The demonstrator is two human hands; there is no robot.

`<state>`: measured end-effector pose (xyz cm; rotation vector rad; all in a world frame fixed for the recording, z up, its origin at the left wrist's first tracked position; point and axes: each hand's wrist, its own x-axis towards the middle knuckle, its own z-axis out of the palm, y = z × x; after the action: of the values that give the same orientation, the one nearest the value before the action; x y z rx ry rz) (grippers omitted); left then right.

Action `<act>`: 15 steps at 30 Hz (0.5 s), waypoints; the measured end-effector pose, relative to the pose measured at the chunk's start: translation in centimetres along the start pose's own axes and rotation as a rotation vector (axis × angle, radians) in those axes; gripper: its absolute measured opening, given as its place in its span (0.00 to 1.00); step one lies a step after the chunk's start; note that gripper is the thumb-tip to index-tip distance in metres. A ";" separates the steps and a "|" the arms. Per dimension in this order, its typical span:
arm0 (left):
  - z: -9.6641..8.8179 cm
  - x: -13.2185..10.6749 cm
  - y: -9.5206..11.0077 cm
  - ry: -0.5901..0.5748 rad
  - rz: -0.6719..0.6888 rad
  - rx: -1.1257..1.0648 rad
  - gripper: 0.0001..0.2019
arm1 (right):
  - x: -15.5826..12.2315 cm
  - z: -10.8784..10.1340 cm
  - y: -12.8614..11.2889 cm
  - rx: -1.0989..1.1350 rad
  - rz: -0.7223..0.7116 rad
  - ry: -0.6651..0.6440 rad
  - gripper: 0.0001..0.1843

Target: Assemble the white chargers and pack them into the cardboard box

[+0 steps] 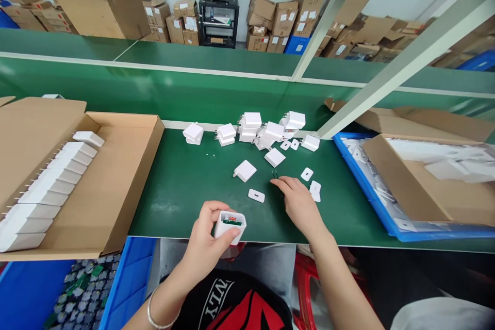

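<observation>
My left hand (204,237) grips a white charger shell (230,225) near the front edge of the green table (174,191); its open end faces up and shows a green circuit board inside. My right hand (297,201) rests on the table, fingers curled around dark tweezers (275,175) whose tips point away from me. A small white end cap (256,195) lies between the hands. Two more caps (311,181) lie just right of my right hand. A single white charger (245,170) lies ahead of them.
A pile of white chargers (255,131) sits at the table's far edge. A cardboard box (116,185) at left holds a row of finished chargers (50,185). At right, a blue tray (371,191) carries another cardboard box (421,185). Blue bins stand below the table.
</observation>
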<state>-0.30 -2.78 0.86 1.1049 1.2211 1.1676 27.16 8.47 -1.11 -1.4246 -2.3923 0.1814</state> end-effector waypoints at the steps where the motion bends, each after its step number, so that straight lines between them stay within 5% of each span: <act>1: 0.0 0.0 -0.4 0.044 0.000 0.113 0.19 | -0.1 0.1 0.8 -0.030 -0.005 -0.014 0.32; 5: 0.0 0.3 -1.3 0.080 -0.016 0.293 0.17 | -0.6 0.2 0.3 0.021 -0.020 0.031 0.23; 15: -0.3 1.3 -2.0 0.000 0.024 0.060 0.16 | -0.1 1.6 -5.9 0.371 0.029 0.111 0.08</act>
<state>-0.49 -1.65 -1.29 1.1671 1.2528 1.1557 21.72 5.63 -0.96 -1.2598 -2.1126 0.5104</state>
